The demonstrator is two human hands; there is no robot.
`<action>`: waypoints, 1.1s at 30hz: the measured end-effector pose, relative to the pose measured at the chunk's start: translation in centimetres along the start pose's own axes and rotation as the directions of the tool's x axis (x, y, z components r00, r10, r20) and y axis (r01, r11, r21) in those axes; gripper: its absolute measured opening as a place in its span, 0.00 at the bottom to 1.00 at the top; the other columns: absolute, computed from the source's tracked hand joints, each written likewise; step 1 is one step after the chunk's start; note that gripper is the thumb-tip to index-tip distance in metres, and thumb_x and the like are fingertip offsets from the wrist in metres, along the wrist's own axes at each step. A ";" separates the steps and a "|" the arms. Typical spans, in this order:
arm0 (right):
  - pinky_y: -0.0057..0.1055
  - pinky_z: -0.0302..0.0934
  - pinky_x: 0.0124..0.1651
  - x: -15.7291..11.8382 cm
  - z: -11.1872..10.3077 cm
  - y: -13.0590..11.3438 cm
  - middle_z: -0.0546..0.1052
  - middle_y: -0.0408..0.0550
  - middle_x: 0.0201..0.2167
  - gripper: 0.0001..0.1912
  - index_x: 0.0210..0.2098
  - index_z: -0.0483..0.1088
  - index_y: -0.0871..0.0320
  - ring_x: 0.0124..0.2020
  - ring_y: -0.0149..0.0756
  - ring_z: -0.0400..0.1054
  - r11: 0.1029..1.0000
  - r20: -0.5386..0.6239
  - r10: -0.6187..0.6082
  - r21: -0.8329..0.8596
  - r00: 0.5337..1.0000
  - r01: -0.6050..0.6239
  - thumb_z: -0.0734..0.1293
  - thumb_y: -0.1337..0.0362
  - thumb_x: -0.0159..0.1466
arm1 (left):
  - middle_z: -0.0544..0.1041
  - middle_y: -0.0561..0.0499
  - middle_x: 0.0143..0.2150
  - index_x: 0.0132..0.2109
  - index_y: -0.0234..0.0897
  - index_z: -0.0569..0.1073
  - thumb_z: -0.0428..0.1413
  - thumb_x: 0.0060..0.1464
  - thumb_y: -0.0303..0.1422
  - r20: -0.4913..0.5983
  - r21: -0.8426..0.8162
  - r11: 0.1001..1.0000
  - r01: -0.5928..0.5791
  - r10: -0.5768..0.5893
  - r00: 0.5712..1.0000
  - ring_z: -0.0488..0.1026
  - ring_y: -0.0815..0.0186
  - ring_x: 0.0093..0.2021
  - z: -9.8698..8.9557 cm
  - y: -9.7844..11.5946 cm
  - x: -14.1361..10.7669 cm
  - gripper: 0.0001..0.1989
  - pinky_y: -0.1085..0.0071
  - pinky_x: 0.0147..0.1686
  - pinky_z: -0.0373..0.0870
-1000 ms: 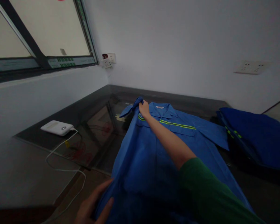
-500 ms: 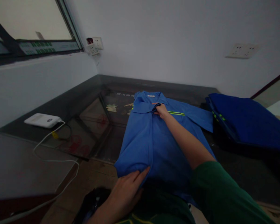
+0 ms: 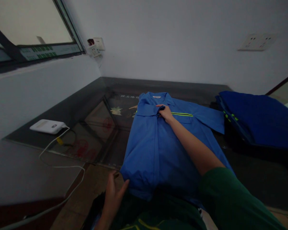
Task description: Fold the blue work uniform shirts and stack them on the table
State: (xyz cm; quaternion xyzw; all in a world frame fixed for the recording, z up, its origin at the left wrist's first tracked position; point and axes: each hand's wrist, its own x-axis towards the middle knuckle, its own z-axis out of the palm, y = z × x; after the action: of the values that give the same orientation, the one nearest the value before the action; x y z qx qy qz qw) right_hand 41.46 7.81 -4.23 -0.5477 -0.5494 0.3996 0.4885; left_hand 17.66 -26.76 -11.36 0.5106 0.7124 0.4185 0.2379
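A blue long-sleeved work shirt [image 3: 144, 143] with yellow-green chest stripes lies spread on the dark table, collar away from me. Its left sleeve is laid across the chest. My right hand [image 3: 166, 113] is closed on the sleeve's cuff end near the front placket, with the forearm lying over the shirt. At the shirt's lower left corner is my left hand [image 3: 114, 188], thumb and forefinger apart, the thumb tip at the hem's edge. Its other fingers are partly hidden. The hem nearest me falls into shadow by my body.
Folded darker blue clothing [image 3: 261, 118] lies on the right. At the left, a white power bank [image 3: 48, 126] has a white cable [image 3: 62, 166] trailing off the dark glossy table [image 3: 91, 95]. Walls with sockets [image 3: 96, 46] and a window [image 3: 45, 52] border the table.
My left hand has moved left from the placket's lower end to the shirt's lower left corner, and its fingers have spread. My right hand keeps its place on the sleeve. The view has shifted slightly.
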 end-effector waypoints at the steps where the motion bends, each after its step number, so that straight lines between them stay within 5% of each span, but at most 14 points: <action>1: 0.38 0.69 0.39 0.0 0.0 0.1 0.77 0.46 0.31 0.20 0.41 0.75 0.62 0.28 0.33 0.69 1.000 -0.006 -0.026 -0.007 1.000 0.026 0.66 0.72 0.48 | 0.77 0.42 0.44 0.44 0.34 0.70 0.58 0.45 0.50 0.050 -0.070 0.995 0.074 -0.071 0.996 0.74 0.51 0.49 0.2 0.2 0.5 0.25 0.54 0.49 0.70; 5: 0.39 0.63 0.51 0.0 0.1 0.6 0.79 0.48 0.36 0.16 0.35 0.76 0.61 0.39 0.39 0.71 0.990 -0.036 -0.138 -0.047 0.990 0.137 0.69 0.74 0.45 | 0.80 0.42 0.43 0.39 0.33 0.76 0.59 0.44 0.50 0.310 -0.233 0.919 0.318 -0.240 0.920 0.76 0.49 0.47 0.4 1.2 1.1 0.24 0.54 0.51 0.70; 10: 0.40 0.63 0.48 0.1 0.4 0.9 0.79 0.55 0.36 0.10 0.34 0.76 0.63 0.39 0.44 0.72 0.952 -0.078 -0.249 -0.202 0.965 0.230 0.70 0.65 0.53 | 0.82 0.45 0.38 0.39 0.34 0.77 0.62 0.39 0.54 0.353 -0.378 0.790 0.483 -0.359 0.864 0.78 0.51 0.41 -0.6 0.7 0.4 0.28 0.55 0.47 0.73; 13: 0.39 0.64 0.48 0.1 0.5 1.2 0.80 0.56 0.37 0.09 0.35 0.76 0.62 0.40 0.44 0.73 0.939 -0.077 -0.280 -0.229 0.957 0.256 0.69 0.63 0.56 | 0.81 0.46 0.33 0.36 0.37 0.78 0.57 0.44 0.57 0.430 -0.313 0.799 0.513 -0.363 0.827 0.78 0.54 0.38 -1.7 0.6 0.3 0.27 0.56 0.45 0.74; 17: 0.40 0.64 0.49 0.1 0.4 1.5 0.80 0.51 0.37 0.08 0.36 0.76 0.60 0.41 0.42 0.73 0.933 -0.008 -0.307 -0.200 0.952 0.299 0.68 0.66 0.56 | 0.80 0.48 0.30 0.30 0.41 0.78 0.53 0.48 0.56 0.455 -0.069 0.970 0.233 -0.177 0.873 0.77 0.57 0.37 -5.4 2.2 2.5 0.23 0.62 0.44 0.73; 21: 0.39 0.64 0.51 0.0 0.4 1.6 0.80 0.49 0.37 0.10 0.37 0.76 0.59 0.41 0.40 0.73 0.928 0.028 -0.338 -0.154 0.941 0.338 0.68 0.69 0.54 | 0.76 0.51 0.24 0.29 0.39 0.75 0.47 0.57 0.50 0.445 0.125 0.991 -0.058 -0.004 0.896 0.73 0.64 0.26 -7.9 6.4 8.0 0.22 0.71 0.30 0.70; 24: 0.39 0.63 0.52 -0.2 0.4 1.6 0.80 0.48 0.37 0.10 0.37 0.76 0.59 0.41 0.39 0.73 0.929 0.032 -0.337 -0.149 0.941 0.338 0.68 0.68 0.53 | 0.77 0.50 0.33 0.41 0.38 0.73 0.45 0.60 0.46 0.330 0.313 0.920 -0.236 0.127 0.935 0.74 0.65 0.31 -5.3 10.4 12.9 0.18 0.71 0.33 0.69; 27: 0.39 0.63 0.52 -0.3 0.3 1.5 0.80 0.48 0.37 0.10 0.36 0.75 0.58 0.42 0.40 0.73 0.931 0.035 -0.333 -0.149 0.942 0.334 0.67 0.68 0.53 | 0.76 0.43 0.44 0.47 0.35 0.69 0.47 0.61 0.46 0.305 0.587 0.725 -0.360 0.214 0.928 0.74 0.59 0.41 -0.2 13.3 16.7 0.19 0.67 0.39 0.68; 30: 0.38 0.63 0.51 -0.5 0.3 1.4 0.80 0.48 0.37 0.10 0.35 0.75 0.58 0.42 0.40 0.73 0.928 0.033 -0.345 -0.136 0.938 0.346 0.67 0.69 0.52 | 0.75 0.38 0.44 0.47 0.32 0.67 0.46 0.62 0.45 0.402 0.727 0.528 -0.439 0.191 0.896 0.75 0.54 0.42 3.2 13.9 18.9 0.19 0.64 0.39 0.68; 33: 0.38 0.63 0.51 -0.7 0.3 1.3 0.79 0.47 0.37 0.12 0.35 0.75 0.58 0.42 0.40 0.72 0.925 0.030 -0.356 -0.128 0.934 0.357 0.65 0.70 0.52 | 0.76 0.39 0.42 0.47 0.32 0.67 0.42 0.65 0.37 0.504 0.730 0.434 -0.528 0.180 0.845 0.76 0.54 0.40 3.6 13.0 20.2 0.14 0.64 0.38 0.68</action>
State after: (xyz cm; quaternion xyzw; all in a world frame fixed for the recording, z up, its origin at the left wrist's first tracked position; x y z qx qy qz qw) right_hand 41.39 7.26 -5.58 -0.4682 -0.6663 0.2689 0.5143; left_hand 19.91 -5.07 -0.64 0.7656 0.6419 -0.0407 -0.0142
